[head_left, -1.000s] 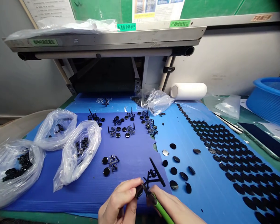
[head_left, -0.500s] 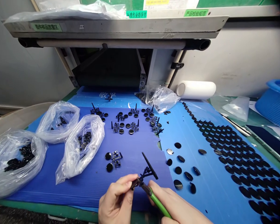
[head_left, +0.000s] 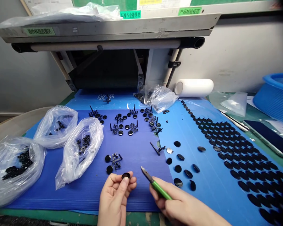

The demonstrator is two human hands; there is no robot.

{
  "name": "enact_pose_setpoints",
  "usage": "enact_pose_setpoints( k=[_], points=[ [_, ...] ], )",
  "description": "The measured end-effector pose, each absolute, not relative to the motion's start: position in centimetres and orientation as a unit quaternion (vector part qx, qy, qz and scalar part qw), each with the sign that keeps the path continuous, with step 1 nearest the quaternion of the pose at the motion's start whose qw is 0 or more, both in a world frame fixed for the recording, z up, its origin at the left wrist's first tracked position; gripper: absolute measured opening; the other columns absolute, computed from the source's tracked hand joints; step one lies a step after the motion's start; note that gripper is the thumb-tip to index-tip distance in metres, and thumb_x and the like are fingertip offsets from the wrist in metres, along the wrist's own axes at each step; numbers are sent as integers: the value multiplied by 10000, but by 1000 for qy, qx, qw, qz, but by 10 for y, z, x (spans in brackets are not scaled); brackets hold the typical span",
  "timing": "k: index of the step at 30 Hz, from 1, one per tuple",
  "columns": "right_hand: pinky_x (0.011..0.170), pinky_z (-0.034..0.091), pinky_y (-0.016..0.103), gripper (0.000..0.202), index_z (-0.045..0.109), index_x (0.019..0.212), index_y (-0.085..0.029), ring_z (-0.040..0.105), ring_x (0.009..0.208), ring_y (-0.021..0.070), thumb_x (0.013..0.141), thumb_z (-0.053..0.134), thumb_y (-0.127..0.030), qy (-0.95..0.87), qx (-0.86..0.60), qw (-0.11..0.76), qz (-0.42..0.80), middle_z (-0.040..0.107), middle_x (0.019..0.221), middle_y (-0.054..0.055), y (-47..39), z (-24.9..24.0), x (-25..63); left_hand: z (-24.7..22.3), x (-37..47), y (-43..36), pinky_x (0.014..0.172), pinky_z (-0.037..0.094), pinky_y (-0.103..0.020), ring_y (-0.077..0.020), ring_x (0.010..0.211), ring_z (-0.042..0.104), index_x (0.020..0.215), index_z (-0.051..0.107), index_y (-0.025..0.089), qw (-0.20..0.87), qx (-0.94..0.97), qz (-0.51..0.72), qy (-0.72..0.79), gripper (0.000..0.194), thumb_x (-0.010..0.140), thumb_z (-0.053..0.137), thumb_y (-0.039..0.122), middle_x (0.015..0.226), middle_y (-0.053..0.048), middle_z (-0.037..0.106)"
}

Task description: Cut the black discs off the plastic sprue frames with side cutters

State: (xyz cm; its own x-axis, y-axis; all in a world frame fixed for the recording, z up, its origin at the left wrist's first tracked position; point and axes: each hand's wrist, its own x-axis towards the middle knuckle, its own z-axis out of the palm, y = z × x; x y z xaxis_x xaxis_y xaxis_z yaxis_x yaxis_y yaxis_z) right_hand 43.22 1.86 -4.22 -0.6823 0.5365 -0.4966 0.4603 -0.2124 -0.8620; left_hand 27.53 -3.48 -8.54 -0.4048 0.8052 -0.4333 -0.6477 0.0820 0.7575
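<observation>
L hand [head_left: 115, 194] pinching glossy blk round plastic disc [head_left: 125, 176], lower ctr of frame | R hand [head_left: 171, 197] wrapped round grn-handled metal-tipped cutter [head_left: 158, 188], tip near disc, not touching | risk: loose pinch could drop disc; tip straying frame-left could scratch its gloss

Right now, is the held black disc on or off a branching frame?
Off: the left hand holds the black disc alone, with nothing else visibly joined to it.
</observation>
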Motion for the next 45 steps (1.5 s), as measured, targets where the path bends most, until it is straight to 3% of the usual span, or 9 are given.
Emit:
enact_pose_setpoints(
  k=[4, 15, 21, 24, 29, 33, 37, 43, 45],
  points=[
    [407, 229, 194, 174, 342, 718, -219, 244, 464, 66, 570, 394, -143, -434, -383, 95, 810, 326, 629, -69, 11, -48, 468, -79, 279, -30, 559, 539, -177, -112, 605, 658, 607, 563, 137, 583, 41, 640, 499, 263, 501, 800, 176, 701, -43, 724],
    [446, 234, 212, 151, 416, 715, -191, 282, 482, 65, 576, 430, -131, -403, -410, 205, 792, 355, 627, -56, -16, -48, 526, -66, 330, -13, 454, 452, -147, -100, 556, 616, 577, 524, 157, 653, 143, 519, 533, 268, 515, 774, 229, 674, -43, 702],
    [387, 132, 177, 208, 421, 759, -199, 175, 468, 63, 627, 574, -249, -297, -343, 412, 790, 305, 620, -66, -24, -58, 566, -54, 387, 10, 416, 329, -155, -76, 449, 461, 524, 591, 156, 654, 400, 378, 519, 113, 588, 683, 142, 468, 30, 545],
    [382, 126, 175, 174, 436, 780, -207, 152, 464, 69, 713, 568, -298, -292, -378, 465, 745, 281, 607, -73, -31, -70, 579, -53, 412, 15, 339, 249, -155, -48, 335, 370, 586, 543, 159, 716, 400, 317, 476, 125, 632, 653, 199, 423, 49, 510],
    [445, 259, 195, 208, 466, 887, -215, 327, 524, 74, 797, 562, -376, -386, -475, 509, 606, 414, 712, -40, -40, -75, 575, -62, 422, 10, 325, 199, -145, -17, 331, 338, 659, 472, 165, 822, 313, 282, 383, 280, 642, 666, 367, 553, 5, 579],
    [647, 395, 267, 155, 470, 866, -241, 457, 743, 144, 796, 576, -329, -440, -495, 559, 498, 472, 824, -10, -39, -65, 558, -67, 415, 7, 337, 164, -145, 16, 299, 267, 659, 486, 153, 871, 267, 251, 326, 325, 632, 689, 406, 461, 59, 460],
    [642, 411, 304, 139, 426, 826, -239, 467, 678, 140, 817, 540, -317, -502, -473, 558, 461, 532, 995, 51, -35, -55, 544, -64, 410, 3, 336, 144, -138, 27, 282, 225, 657, 499, 158, 904, 223, 224, 288, 319, 653, 684, 418, 415, 79, 397],
    [645, 412, 307, 153, 425, 831, -217, 482, 716, 150, 838, 510, -344, -549, -405, 544, 489, 531, 869, 39, -31, -48, 535, -58, 404, -2, 364, 177, -110, 13, 327, 254, 836, 623, 144, 924, 158, 222, 267, 297, 662, 696, 373, 414, 73, 389],
    [613, 413, 295, 172, 419, 824, -219, 484, 654, 127, 834, 518, -359, -529, -405, 544, 511, 520, 845, 20, -29, -46, 532, -58, 403, -4, 374, 188, -110, 8, 331, 266, 780, 630, 141, 927, 151, 218, 264, 279, 655, 698, 380, 404, 72, 379]
  ],
)
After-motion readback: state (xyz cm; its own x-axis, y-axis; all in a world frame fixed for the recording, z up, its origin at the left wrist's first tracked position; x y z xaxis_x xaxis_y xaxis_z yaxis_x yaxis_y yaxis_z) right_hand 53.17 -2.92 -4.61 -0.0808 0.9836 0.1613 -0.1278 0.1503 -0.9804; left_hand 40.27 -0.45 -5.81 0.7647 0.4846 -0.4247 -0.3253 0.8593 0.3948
